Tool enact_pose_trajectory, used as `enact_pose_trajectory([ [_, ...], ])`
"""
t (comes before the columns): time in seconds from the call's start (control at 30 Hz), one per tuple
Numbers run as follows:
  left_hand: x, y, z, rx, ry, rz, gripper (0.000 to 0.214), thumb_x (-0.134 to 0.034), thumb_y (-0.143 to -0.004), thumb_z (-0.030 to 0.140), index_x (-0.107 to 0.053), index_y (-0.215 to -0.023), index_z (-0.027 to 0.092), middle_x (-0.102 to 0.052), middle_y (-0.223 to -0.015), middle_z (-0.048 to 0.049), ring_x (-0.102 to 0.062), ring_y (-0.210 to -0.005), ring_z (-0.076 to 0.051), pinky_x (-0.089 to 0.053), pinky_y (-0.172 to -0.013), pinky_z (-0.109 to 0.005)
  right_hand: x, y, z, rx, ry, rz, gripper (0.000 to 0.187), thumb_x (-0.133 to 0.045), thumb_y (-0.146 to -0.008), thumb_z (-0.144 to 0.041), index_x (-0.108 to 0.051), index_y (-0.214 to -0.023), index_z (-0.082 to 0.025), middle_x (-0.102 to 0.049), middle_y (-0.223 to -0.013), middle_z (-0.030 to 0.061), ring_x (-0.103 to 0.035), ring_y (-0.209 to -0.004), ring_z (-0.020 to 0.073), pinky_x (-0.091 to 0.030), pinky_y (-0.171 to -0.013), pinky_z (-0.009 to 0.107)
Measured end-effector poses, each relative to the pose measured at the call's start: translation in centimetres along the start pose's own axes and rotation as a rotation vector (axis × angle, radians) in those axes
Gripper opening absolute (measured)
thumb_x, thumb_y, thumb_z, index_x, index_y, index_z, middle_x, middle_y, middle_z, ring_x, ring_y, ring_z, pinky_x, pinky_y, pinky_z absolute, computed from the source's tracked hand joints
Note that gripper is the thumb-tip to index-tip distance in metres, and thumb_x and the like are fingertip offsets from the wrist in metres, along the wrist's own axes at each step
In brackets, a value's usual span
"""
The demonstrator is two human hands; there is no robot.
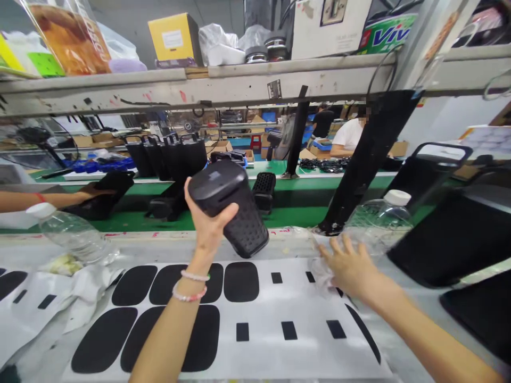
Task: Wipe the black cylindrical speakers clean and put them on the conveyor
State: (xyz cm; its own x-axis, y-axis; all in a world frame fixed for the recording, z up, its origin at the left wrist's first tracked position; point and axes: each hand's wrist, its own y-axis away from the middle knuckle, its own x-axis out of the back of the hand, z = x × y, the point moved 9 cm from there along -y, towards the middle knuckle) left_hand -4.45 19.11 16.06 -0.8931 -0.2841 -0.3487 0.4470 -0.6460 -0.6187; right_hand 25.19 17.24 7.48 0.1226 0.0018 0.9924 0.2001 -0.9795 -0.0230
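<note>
My left hand grips a black speaker, rounded and box-shaped with a dimpled side, and holds it tilted above the bench. The thumb lies across its front and the fingers go behind it. My right hand has its fingers spread over the bench, beside a crumpled, see-through scrap; whether it touches the scrap I cannot tell. Under both arms lies a white backing sheet with black rounded pads and small black rectangles stuck on it.
Clear bottles stand left and right. Black speakers crowd the right side. Beyond runs a green conveyor with another speaker; a co-worker's hand holds a black item at left. A shelf crosses above.
</note>
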Motion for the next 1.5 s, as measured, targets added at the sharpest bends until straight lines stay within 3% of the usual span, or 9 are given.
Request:
enact_pose_trajectory([
  [0.07,-1.1,-0.4,-0.7,-0.055,-0.036,-0.075,0.112,-0.091,-0.052,0.049,-0.032,-0.144,0.024,-0.045,-0.146,-0.0122,-0.047,-0.135,-0.029,-0.034,-0.116,-0.04,-1.6,0.9,-4.0,0.184,0.02,-0.08,0.059,-0.048,-0.063,0.01,-0.065,-0.115,-0.013,-0.063,-0.121,0.0205,-0.056,-0.117,0.0379,-0.041,-0.098,0.058],
  [0.13,-1.3,-0.9,-1.4,-0.044,-0.03,-0.084,0.112,-0.09,-0.053,0.054,-0.031,-0.143,0.024,-0.045,-0.145,-0.013,-0.047,-0.135,-0.029,-0.034,-0.116,-0.04,-3.8,2.0,-10.0,0.511,-0.084,-0.175,0.058,-0.041,-0.068,0.01,-0.064,-0.114,-0.016,-0.065,-0.113,0.0127,-0.059,-0.107,0.0257,-0.047,-0.095,0.041],
  [0.2,-0.9,-1.3,-2.1,-0.013,-0.035,-0.068,0.112,-0.089,-0.054,0.056,-0.029,-0.143,0.024,-0.043,-0.147,-0.0137,-0.047,-0.134,-0.028,-0.033,-0.116,-0.04,-5.8,2.2,-14.8,0.744,-0.158,-0.186,0.056,-0.043,-0.068,0.008,-0.061,-0.116,-0.015,-0.063,-0.109,0.0098,-0.056,-0.104,0.0225,-0.048,-0.091,0.034],
  [0.3,0.4,-1.9,-3.0,0.033,-0.049,-0.016,0.114,-0.088,-0.056,0.056,-0.025,-0.145,0.022,-0.04,-0.15,-0.0158,-0.046,-0.135,-0.027,-0.033,-0.117,-0.04,-8.8,-0.1,-18.7,0.859,-0.113,-0.131,0.053,-0.044,-0.073,0.004,-0.055,-0.123,-0.01,-0.058,-0.12,0.015,-0.05,-0.108,0.0255,-0.045,-0.093,0.038],
  [0.43,2.0,-2.4,-4.1,0.098,-0.029,0.04,0.113,-0.087,-0.058,0.056,-0.025,-0.145,0.02,-0.042,-0.149,-0.0179,-0.05,-0.132,-0.028,-0.037,-0.114,-0.04,-11.0,-3.1,-21.0,0.952,-0.106,-0.143,0.048,-0.055,-0.074,-0.009,-0.054,-0.121,-0.012,-0.056,-0.119,0.014,-0.048,-0.104,0.0262,-0.044,-0.086,0.037],
  [0.9,1.6,-2.6,-3.8,0.075,-0.06,0.02,0.114,-0.086,-0.055,0.063,-0.025,-0.143,0.024,-0.045,-0.147,-0.0149,-0.051,-0.133,-0.028,-0.04,-0.113,-0.038,-12.0,-4.1,-20.9,0.955,-0.162,-0.099,0.04,-0.053,-0.068,-0.01,-0.055,-0.108,-0.015,-0.055,-0.104,0.0108,-0.045,-0.096,0.0238,-0.043,-0.081,0.035],
  [1.17,1.0,-2.3,-3.1,0.058,-0.118,0.002,0.116,-0.084,-0.054,0.067,-0.022,-0.142,0.023,-0.044,-0.148,-0.0164,-0.051,-0.133,-0.025,-0.039,-0.114,-0.036,-11.4,-3.8,-20.6,0.99,-0.188,0.02,0.031,-0.049,-0.071,-0.008,-0.058,-0.1,-0.013,-0.054,-0.095,0.012,-0.044,-0.09,0.0245,-0.042,-0.071,0.034],
  [1.37,0.4,-1.7,-2.3,-0.005,-0.152,-0.001,0.113,-0.082,-0.057,0.068,-0.02,-0.141,0.023,-0.045,-0.146,-0.0175,-0.054,-0.129,-0.024,-0.038,-0.114,-0.036,-9.6,-2.0,-17.4,1.107,-0.297,0.161,0.024,-0.049,-0.076,-0.007,-0.056,-0.097,-0.018,-0.053,-0.102,0.011,-0.047,-0.092,0.0227,-0.045,-0.078,0.035],
  [1.5,-0.2,-1.4,-2.1,-0.038,-0.164,-0.042,0.112,-0.082,-0.059,0.066,-0.019,-0.141,0.023,-0.045,-0.146,-0.018,-0.055,-0.128,-0.023,-0.038,-0.114,-0.038,-6.8,-0.1,-13.5,1.07,-0.398,0.268,0.017,-0.049,-0.083,-0.007,-0.051,-0.094,-0.02,-0.053,-0.099,0.0079,-0.048,-0.093,0.0212,-0.046,-0.081,0.036],
])
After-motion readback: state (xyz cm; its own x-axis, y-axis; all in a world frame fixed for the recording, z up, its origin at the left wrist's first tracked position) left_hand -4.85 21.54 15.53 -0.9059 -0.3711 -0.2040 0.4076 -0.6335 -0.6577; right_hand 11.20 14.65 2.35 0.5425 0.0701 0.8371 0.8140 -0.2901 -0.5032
